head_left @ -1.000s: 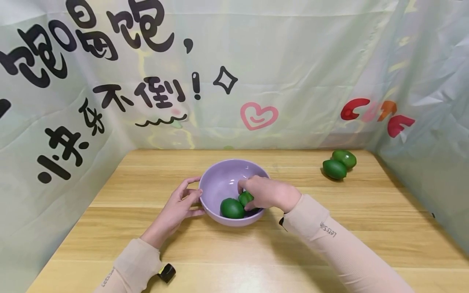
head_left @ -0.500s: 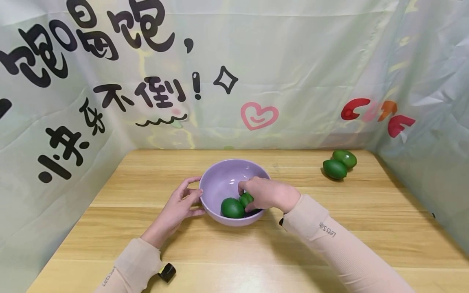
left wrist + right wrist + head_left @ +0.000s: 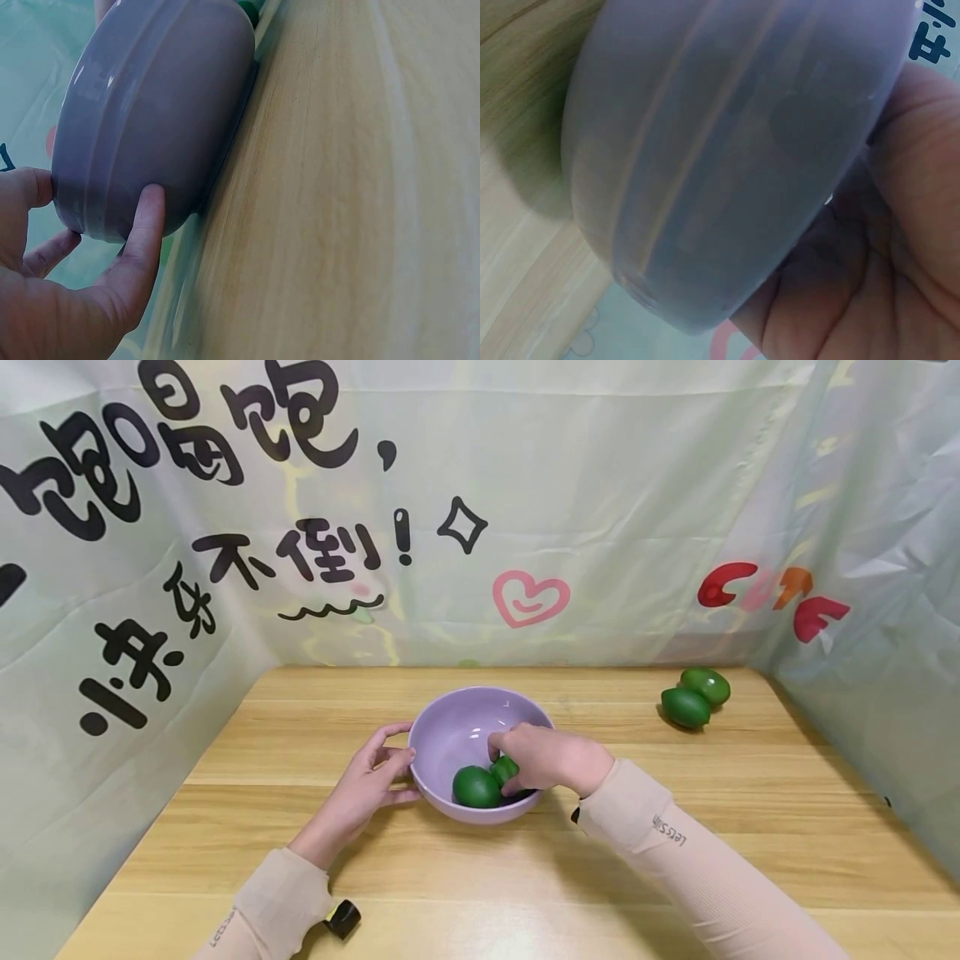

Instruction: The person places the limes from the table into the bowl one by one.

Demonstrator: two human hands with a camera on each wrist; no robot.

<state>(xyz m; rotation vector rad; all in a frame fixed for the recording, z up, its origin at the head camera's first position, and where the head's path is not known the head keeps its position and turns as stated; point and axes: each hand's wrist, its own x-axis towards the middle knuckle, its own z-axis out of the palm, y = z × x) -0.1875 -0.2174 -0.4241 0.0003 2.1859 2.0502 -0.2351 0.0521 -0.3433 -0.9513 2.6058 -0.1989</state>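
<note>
A glossy lilac bowl [image 3: 442,727] sits mid-table, and my left hand [image 3: 363,781] holds it at the left. In the left wrist view, fingers [image 3: 150,217] press the outer wall and meet the rim. My right hand [image 3: 551,756] reaches over the right rim, fingers curled around a green lime [image 3: 504,768] low in the bowl. Part of that lime is hidden by the hand. Just left of it lies another green lime [image 3: 476,787]. The right wrist view shows the palm [image 3: 855,277] close against the rim, with the bowl's wall concealing the fingertips.
Two more green limes [image 3: 685,707] lie together at the table's back right. Printed fabric [image 3: 637,510] encloses the wooden table [image 3: 262,752] at the back and sides. Under the left sleeve juts a small black device [image 3: 343,919].
</note>
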